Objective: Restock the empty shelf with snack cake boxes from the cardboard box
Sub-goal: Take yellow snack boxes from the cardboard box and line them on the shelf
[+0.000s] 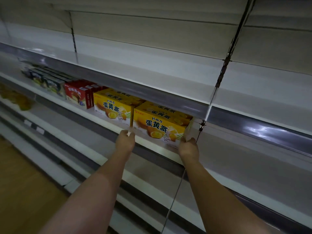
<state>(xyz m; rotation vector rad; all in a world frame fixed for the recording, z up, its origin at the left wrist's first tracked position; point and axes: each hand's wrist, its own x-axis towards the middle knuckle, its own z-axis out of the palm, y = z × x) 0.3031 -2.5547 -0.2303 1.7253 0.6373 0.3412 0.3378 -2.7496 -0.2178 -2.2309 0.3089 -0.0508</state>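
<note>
A yellow snack cake box [160, 125] sits at the front of the white shelf [152, 146], with another yellow box stacked or set behind it. My right hand [188, 146] grips its lower right corner. My left hand [125, 140] is at its lower left corner, fingers curled against the box edge. To its left stands a second yellow box [111, 107], close beside the first. The cardboard box is out of view.
Left along the same shelf stand red snack boxes [78, 95] and dark boxes [49, 81]. A grey price rail [168, 98] of the shelf above overhangs the boxes. To the right the shelf is bare past a metal upright [202, 122]. Lower shelves and wooden floor lie below.
</note>
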